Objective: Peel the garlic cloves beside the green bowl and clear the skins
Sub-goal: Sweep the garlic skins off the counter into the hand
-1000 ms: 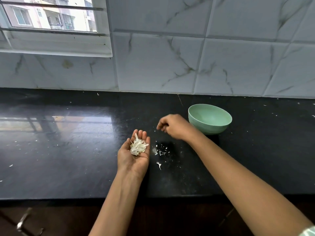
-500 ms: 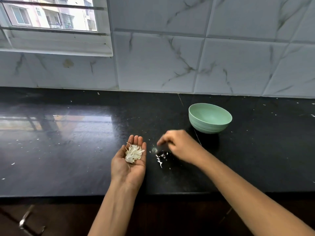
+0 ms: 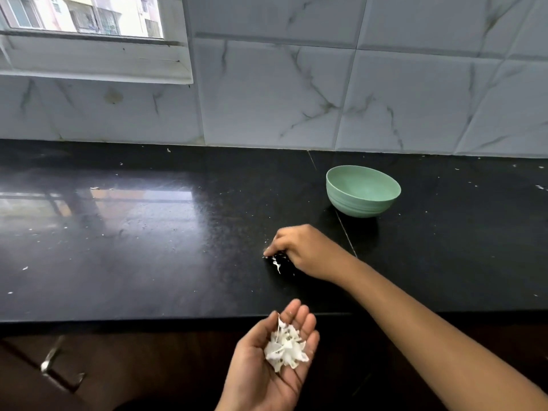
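The left hand (image 3: 267,360) is nearest. It is just off the front edge of the tabletop (image 3: 148,247), palm up. Its fingers (image 3: 299,315) are nearly straight and bent up a little, so the hand makes a small cup. A pile of white skins (image 3: 285,348) lies in that cup. Nothing squeezes them. I think the hand is held flat like this so the light skins do not slide off, and low by the edge so more can be dropped in.

Next comes the right hand (image 3: 302,250), on the tabletop a bit in from the front edge. Its fingers are curled, with the tips down on the dark top. They touch a few small white bits (image 3: 277,264) that lie there. I cannot tell if a bit is pinched yet. The bits are thin and flat, so I think fingertips are the best way to pick them up.

Farther back, near the right hand but not touching it, stands the green bowl (image 3: 363,191). It sits upright. I see no cloves in the part of its inside that shows, and none beside it. So the peeling looks done, and the job now is clearing skins.

Tiny white specks lie all over the tabletop. Behind it is the tiled wall (image 3: 296,93), and a window (image 3: 89,16) at the back left.
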